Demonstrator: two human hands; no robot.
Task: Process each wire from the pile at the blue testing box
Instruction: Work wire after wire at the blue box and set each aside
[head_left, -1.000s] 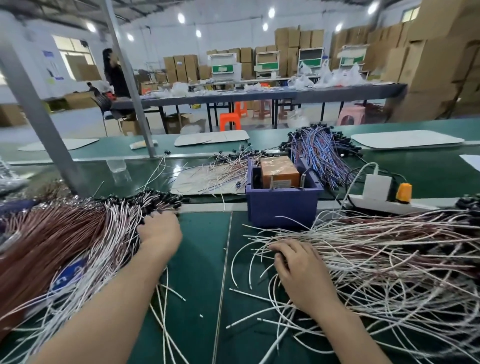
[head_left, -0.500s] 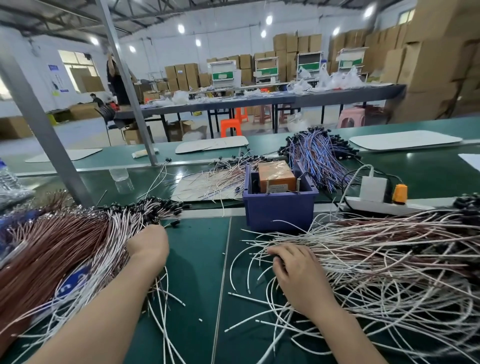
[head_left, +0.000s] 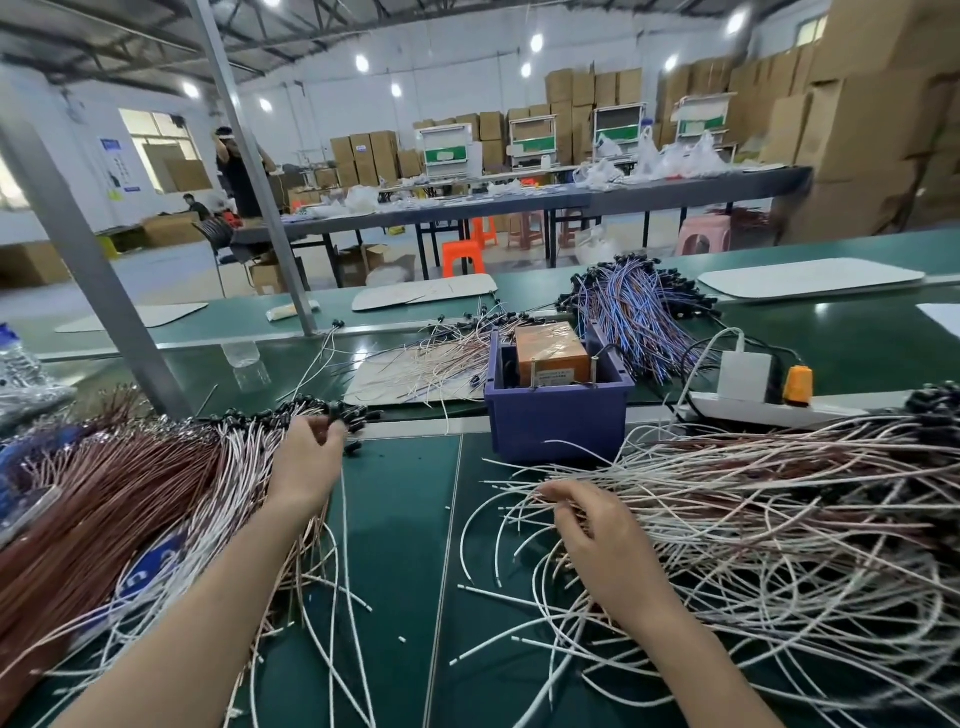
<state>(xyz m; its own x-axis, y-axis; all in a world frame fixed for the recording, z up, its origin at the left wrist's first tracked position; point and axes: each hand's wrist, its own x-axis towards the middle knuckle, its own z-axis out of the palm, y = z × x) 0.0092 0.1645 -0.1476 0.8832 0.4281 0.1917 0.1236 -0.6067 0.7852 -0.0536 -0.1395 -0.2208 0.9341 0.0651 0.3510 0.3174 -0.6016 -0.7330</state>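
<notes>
Across the green bench (head_left: 395, 519) sprawls the right wire pile (head_left: 769, 525); light, springy, tangle-prone, probably best drawn out singly by a bare tip; thin white and copper-brown strands; the left bundle (head_left: 135, 499) lies combed straighter; between them stands the blue testing box (head_left: 558, 421); the left hand (head_left: 306, 467) pinches the bundle's black caps (head_left: 311, 408); the right hand (head_left: 597, 530) curls into loose tips, whether gripping one I cannot tell.

Light: bright, even, from round white ceiling lamps (head_left: 536, 41) and a pale daylit window (head_left: 156, 137) at left. Glare: pale streaks on the glossy green conveyor belt (head_left: 831, 343). Shadows: soft, under the tangled white and copper wire pile (head_left: 779, 509). Edges: wide-angle bowing; stacked brown cardboard boxes (head_left: 872, 114) smeared.
</notes>
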